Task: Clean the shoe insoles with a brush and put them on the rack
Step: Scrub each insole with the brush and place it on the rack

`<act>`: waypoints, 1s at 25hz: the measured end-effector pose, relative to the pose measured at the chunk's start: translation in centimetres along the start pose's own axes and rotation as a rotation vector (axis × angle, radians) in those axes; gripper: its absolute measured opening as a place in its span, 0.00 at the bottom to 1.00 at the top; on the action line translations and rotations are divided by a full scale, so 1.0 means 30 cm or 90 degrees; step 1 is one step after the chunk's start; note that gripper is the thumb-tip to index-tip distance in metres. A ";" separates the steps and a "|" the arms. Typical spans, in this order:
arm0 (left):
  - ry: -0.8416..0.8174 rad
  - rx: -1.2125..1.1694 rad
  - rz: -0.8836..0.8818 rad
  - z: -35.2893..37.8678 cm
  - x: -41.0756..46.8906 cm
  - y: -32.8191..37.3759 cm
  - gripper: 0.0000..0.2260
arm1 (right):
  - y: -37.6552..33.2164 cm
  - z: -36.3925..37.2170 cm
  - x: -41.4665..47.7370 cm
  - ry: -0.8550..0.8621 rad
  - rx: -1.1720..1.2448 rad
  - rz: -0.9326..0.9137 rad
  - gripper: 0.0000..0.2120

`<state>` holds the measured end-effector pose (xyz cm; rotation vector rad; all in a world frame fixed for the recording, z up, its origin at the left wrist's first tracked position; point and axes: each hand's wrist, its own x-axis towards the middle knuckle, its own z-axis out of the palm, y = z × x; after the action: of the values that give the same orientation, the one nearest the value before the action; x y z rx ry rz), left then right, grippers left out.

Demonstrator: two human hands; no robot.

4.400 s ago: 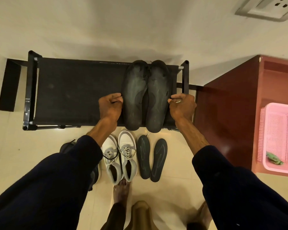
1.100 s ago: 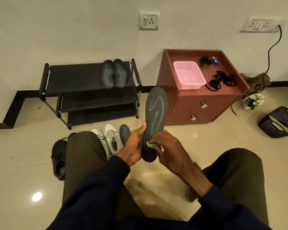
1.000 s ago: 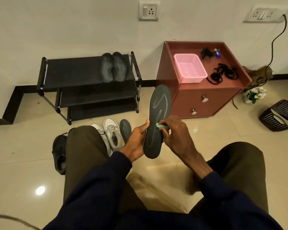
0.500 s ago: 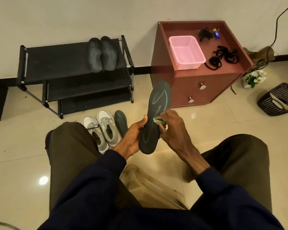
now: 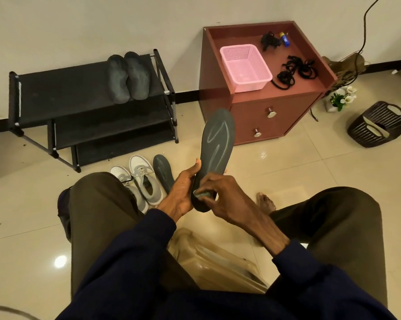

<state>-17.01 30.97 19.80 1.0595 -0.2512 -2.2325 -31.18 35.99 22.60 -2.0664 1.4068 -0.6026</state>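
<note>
My left hand (image 5: pixel 183 190) grips the heel end of a dark grey insole (image 5: pixel 217 144), which stands upright in front of me. Against the insole's lower part my right hand (image 5: pixel 220 195) holds a small green brush (image 5: pixel 203 194), mostly hidden under the fingers. A second grey insole (image 5: pixel 163 172) lies on the floor beside a pair of white and grey sneakers (image 5: pixel 140 179). Two black insoles (image 5: pixel 128 77) lie side by side on the top shelf of the black shoe rack (image 5: pixel 63 93) by the wall.
A red-brown cabinet (image 5: pixel 275 107) stands right of the rack, with a pink basket (image 5: pixel 245 66) and black laces (image 5: pixel 295 71) on top. A dark woven basket (image 5: pixel 377 123) and a small flower pot (image 5: pixel 340 99) are on the floor at right. My knees flank the hands.
I went from setting the black insoles on the rack to sitting back with a grey insole. Over the last second the brush moved up the insole, then down toward its heel.
</note>
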 end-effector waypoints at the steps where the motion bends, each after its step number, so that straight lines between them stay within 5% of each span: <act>1: -0.006 -0.005 0.001 0.000 -0.006 0.003 0.20 | 0.008 -0.007 -0.002 -0.026 0.015 -0.003 0.09; 6: 0.010 0.010 0.028 0.010 -0.006 -0.010 0.18 | 0.110 -0.035 0.015 0.200 -0.133 0.062 0.10; 11: 0.021 0.026 0.021 -0.009 -0.005 -0.010 0.19 | 0.013 0.007 0.006 -0.025 -0.004 -0.004 0.08; 16: 0.027 0.050 0.027 0.009 0.007 -0.026 0.15 | 0.110 -0.037 0.036 0.211 -0.170 0.105 0.08; 21: 0.048 0.055 0.011 -0.025 0.024 -0.016 0.16 | 0.034 0.005 0.025 -0.028 -0.012 0.006 0.09; 25: 0.005 0.031 0.010 -0.028 0.038 -0.024 0.16 | 0.140 -0.053 0.047 0.156 -0.124 0.091 0.08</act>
<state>-17.25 30.90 18.22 1.0884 -0.3104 -2.2173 -34.58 33.14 21.03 -2.0701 1.7996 -0.7024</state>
